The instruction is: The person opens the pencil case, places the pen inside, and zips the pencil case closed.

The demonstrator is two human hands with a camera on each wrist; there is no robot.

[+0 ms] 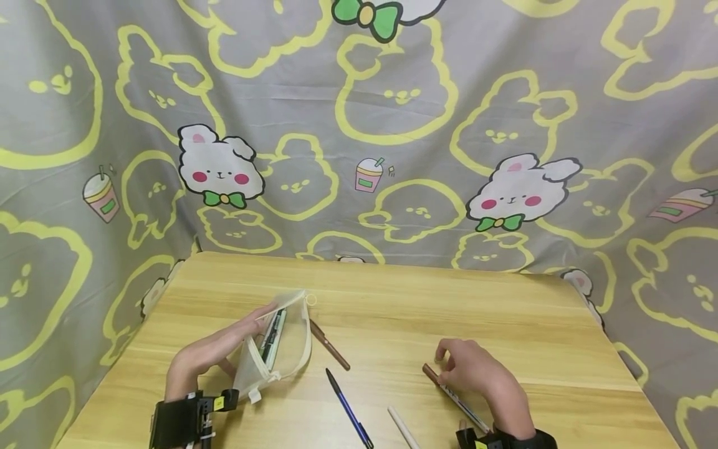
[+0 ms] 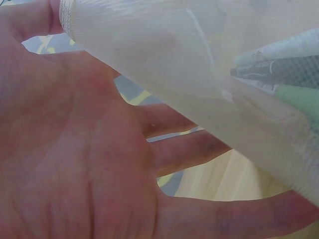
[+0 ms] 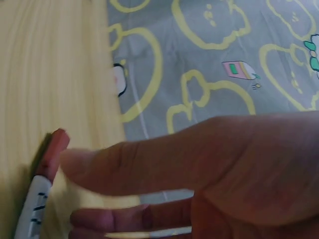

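Note:
A translucent zip pencil pouch (image 1: 294,340) stands tilted on the left, its mouth spread and several pens (image 1: 273,337) visible inside. My left hand (image 1: 221,343) holds it from the left side. In the left wrist view the thumb is at the pouch's corner, and long fingers (image 2: 184,149) reach behind the sheer pouch wall (image 2: 164,69). On the right, a white marker with a reddish-brown cap (image 1: 461,404) lies on the table. My right hand (image 1: 479,371) hovers over it with bent fingers, holding nothing. The right wrist view has the thumb (image 3: 104,172) close beside the marker's cap (image 3: 54,154).
A brown pen (image 1: 331,346) lies just right of the pouch. Nearer the front are a blue pen (image 1: 349,408) and a white stick-like pen (image 1: 401,427). A grey patterned curtain (image 1: 314,112) borders the wooden table (image 1: 392,299) at the back and sides.

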